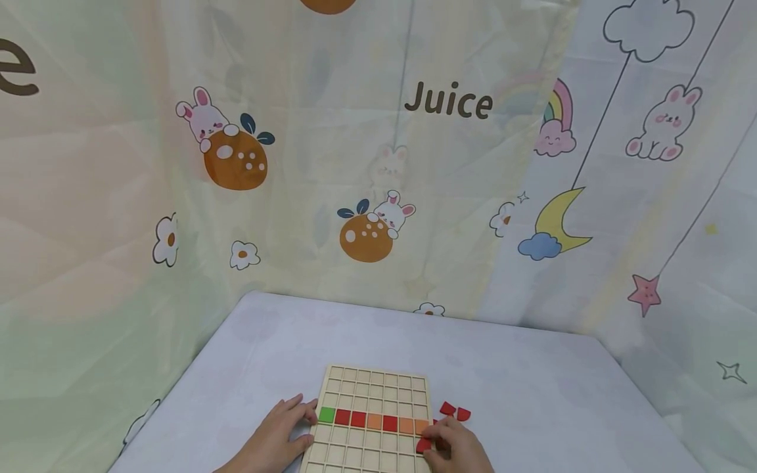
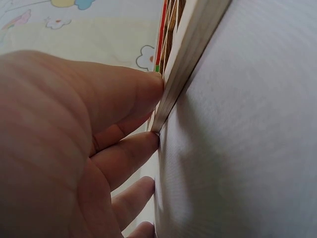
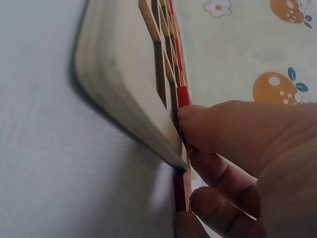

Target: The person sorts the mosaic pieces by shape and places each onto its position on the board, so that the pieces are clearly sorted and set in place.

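A wooden grid board (image 1: 344, 453) lies on the table, with one row of coloured squares across it: a green square (image 1: 326, 414) at the left end, then red and orange ones. My left hand (image 1: 276, 430) rests its thumb and fingertips against the board's left edge; in the left wrist view the fingers (image 2: 130, 158) touch the board's side. Over the right edge, my right hand (image 1: 455, 447) pinches a red piece (image 1: 423, 446) with a curved side, just below the orange square (image 1: 422, 427) ending the row. The thumb tip meets the red piece (image 3: 184, 95) in the right wrist view.
Loose red pieces (image 1: 464, 414) with rounded sides lie on the table right of the board, partly hidden by the right hand. One red piece (image 3: 180, 192) is beside the board's edge under the fingers. Printed curtains (image 1: 296, 249) stand behind the white table (image 1: 532, 381).
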